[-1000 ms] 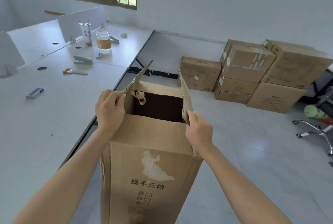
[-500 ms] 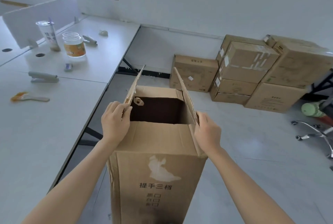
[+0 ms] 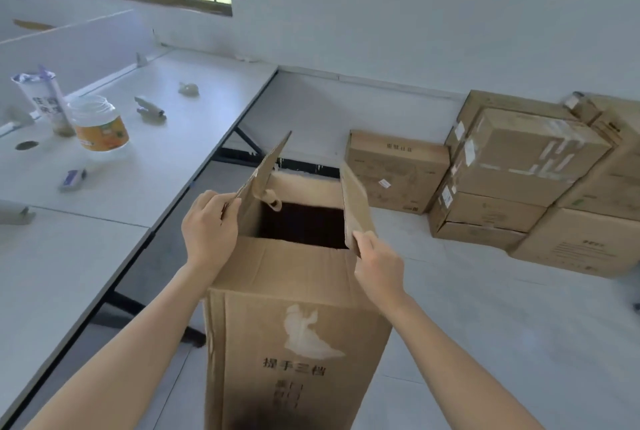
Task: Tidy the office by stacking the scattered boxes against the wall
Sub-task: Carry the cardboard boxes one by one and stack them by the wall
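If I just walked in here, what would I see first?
The tall open cardboard box stands right in the middle, with the left hand and the right hand each holding one of its raised side flaps. Next comes the pile of brown boxes stacked against the white wall on the right. There is also the orange-labelled jar on the white desk at the left.

The tall box [image 3: 294, 343] has dark characters printed on its near face, 提手三档, just under a torn pale patch. Below them are three smaller lines with tick squares, too blurred to read. Print on the cup [image 3: 41, 97] at the left edge of the desk [image 3: 156, 170] and on the low box [image 3: 394, 170] by the wall [image 3: 415, 14] cannot be made out.
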Demonstrator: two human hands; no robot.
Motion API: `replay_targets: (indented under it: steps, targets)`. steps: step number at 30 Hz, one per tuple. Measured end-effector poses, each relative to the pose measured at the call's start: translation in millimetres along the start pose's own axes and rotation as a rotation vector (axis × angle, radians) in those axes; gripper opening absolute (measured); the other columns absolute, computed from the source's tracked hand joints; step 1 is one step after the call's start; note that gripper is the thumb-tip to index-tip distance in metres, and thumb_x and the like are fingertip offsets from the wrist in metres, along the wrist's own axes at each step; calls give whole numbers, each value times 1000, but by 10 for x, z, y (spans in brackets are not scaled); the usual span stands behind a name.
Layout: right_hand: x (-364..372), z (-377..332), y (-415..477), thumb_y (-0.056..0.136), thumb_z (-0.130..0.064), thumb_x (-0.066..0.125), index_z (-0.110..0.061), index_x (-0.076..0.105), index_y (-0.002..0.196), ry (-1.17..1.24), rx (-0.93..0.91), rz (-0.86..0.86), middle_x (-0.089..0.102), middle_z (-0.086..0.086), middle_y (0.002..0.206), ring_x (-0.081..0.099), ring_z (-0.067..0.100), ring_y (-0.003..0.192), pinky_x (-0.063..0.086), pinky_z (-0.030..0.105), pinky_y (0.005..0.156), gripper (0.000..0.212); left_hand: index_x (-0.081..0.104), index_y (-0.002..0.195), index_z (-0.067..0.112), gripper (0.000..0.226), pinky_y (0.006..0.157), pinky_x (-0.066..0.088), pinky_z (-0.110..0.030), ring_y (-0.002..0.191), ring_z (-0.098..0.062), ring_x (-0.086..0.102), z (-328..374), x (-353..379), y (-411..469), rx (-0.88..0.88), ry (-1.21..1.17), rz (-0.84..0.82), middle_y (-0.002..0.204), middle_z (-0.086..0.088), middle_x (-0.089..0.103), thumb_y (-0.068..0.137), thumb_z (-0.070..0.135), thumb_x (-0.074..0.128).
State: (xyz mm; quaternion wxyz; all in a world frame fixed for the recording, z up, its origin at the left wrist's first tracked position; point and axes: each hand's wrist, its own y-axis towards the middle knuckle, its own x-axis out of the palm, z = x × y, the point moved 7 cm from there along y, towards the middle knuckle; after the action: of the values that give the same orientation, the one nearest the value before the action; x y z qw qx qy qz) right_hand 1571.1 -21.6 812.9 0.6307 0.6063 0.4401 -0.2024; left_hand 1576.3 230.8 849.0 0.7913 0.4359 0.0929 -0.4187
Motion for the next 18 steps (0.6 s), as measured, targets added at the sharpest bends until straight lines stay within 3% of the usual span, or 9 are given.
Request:
replay_targets:
  steps: [3,8,13,18]
  targets:
    - [305,265,386,63,0,33,-12,59,85,32,-9,42,56,-1,60,45,18,39,1,13,44,37,71,89,-4,12,68,39,-34,75,-35,58,-93,325,334,-62,14,30,76,-18,63,87,-1,59]
    - [813,685,1147,51,11,54,-6,63,84,71,-2,36,60,2,65,51,22,41,21,20,37,38,71,86,-4,14,61,37,-31,65,-28,55,-265,894,812,-24,56,59,71,-16,62,84,4,59]
    - [1547,913,1951,46,19,74,-7,61,82,112,-9,-105,59,1,61,53,22,42,26,22,37,47,71,79,-3,16,54,35,-24,57,-28,57,-734,1504,1315,2,109,74,65,-12,61,81,8,60]
    - [2317,1166,2754,70,10,67,-6,62,90,182,104,-236,64,7,72,60,32,57,31,27,49,26,71,73,0,25,54,37,-23,59,-21,57,-1052,2098,1867,45,142,129,63,-10,63,83,17,55]
